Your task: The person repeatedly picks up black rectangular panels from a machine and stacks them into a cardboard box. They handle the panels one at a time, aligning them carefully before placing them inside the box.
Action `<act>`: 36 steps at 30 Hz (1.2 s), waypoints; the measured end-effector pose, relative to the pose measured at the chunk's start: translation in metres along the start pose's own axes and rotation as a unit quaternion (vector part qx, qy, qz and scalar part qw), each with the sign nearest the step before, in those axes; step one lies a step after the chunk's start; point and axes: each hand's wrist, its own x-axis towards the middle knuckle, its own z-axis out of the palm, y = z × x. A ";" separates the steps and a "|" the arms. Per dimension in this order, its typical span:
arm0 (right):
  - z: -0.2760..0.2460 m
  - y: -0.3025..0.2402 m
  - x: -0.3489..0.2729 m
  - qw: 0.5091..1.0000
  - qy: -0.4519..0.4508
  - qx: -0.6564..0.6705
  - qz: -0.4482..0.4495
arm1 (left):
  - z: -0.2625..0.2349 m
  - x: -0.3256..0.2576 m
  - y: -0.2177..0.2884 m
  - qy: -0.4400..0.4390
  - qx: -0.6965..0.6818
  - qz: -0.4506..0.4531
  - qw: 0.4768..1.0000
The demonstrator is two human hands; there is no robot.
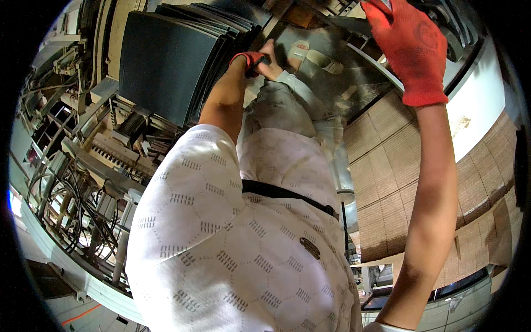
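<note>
My left hand [251, 58], in a red glove with a dark palm, hangs beside a stack of large dark sheets [166, 63]. Its fingers are small and partly hidden, so their grip is unclear. My right hand [412, 58], in a red knitted glove, is raised at the upper right, near a white-edged machine surface [475, 105]. Its fingertips close at the picture's top edge around a small pale grey thing [386, 3], mostly cut off from view.
Machine frames with cables [83, 205] fill the left. Brown corrugated cardboard [387, 182] lies on the right. A bare foot [269, 61] and light slippers [326, 62] show on the dark floor [354, 91] ahead of me.
</note>
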 end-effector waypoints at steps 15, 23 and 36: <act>-0.011 -0.007 0.005 0.999 -0.045 0.008 0.016 | 0.007 -0.020 -0.006 -0.003 -0.017 -0.052 0.998; -0.009 -0.006 0.004 1.000 -0.028 0.008 0.005 | 0.009 -0.026 -0.007 0.002 -0.023 -0.075 0.997; -0.010 0.010 -0.009 0.999 0.040 0.024 -0.011 | 0.018 -0.020 0.011 0.028 0.002 -0.188 0.982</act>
